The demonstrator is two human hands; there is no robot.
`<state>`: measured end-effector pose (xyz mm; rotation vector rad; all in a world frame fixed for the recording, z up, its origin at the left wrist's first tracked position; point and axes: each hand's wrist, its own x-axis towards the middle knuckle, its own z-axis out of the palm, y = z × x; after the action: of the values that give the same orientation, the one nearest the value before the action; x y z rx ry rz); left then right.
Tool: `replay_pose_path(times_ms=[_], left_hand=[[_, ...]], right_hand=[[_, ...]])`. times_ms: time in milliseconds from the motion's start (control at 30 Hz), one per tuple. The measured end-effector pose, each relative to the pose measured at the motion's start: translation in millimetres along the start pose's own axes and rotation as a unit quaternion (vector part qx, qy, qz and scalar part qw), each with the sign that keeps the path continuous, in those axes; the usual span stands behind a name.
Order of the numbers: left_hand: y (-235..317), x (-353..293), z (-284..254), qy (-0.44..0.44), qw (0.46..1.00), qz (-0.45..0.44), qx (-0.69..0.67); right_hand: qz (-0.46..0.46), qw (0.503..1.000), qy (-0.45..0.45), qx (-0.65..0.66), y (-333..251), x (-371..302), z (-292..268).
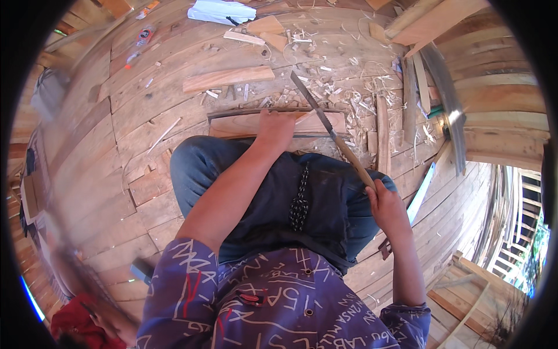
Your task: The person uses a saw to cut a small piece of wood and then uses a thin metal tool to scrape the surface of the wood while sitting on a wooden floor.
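Crossing over the board [233, 125], the notched knife [315, 106] points forward, its handle [350, 157] gripped in the right hand's [386, 205] closed fingers. The left hand [276, 126] is at the board, its grip unclear; a blade slip could cut it. Shavings [365, 105] caught underneath could shift the board.

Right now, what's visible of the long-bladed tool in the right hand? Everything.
The long-bladed tool has a narrow, dark, metal-looking blade, jagged along part of its right edge, and a brown handle that looks wooden. It slants across the view, tip up and left, with the right hand gripping the handle's lower end. In view, the blade meets a pale stick at the left hand; actual contact can't be told.
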<state>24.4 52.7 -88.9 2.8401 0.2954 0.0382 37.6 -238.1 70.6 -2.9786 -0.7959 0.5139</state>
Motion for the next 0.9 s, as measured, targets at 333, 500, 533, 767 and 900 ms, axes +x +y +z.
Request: replay_pose_path(times_ms=[333, 500, 533, 767, 900], left_hand=[[2.1, 1.0, -3.3, -0.036, 0.999, 0.01, -0.039], [1.9, 4.5, 6.1, -0.045, 0.999, 0.003, -0.013], [0.4, 4.4, 6.1, -0.053, 0.998, 0.0, -0.016], [0.9, 3.1, -11.3, 0.071, 0.997, -0.014, -0.038], [-3.4, 0.5, -2.9, -0.1, 0.992, -0.039, -0.061]], right_hand=[[0.013, 1.0, -0.013, 0.005, 7.3, -4.9, 9.2], [-0.003, 1.0, 0.006, 0.003, 8.6, -2.9, 15.8], [-0.002, 1.0, 0.002, 0.0, 7.0, -3.2, 14.9], [0.021, 0.999, 0.036, 0.011, -0.8, -2.9, 7.3], [-0.012, 1.0, -0.005, 0.021, 5.1, 1.2, 13.1]])
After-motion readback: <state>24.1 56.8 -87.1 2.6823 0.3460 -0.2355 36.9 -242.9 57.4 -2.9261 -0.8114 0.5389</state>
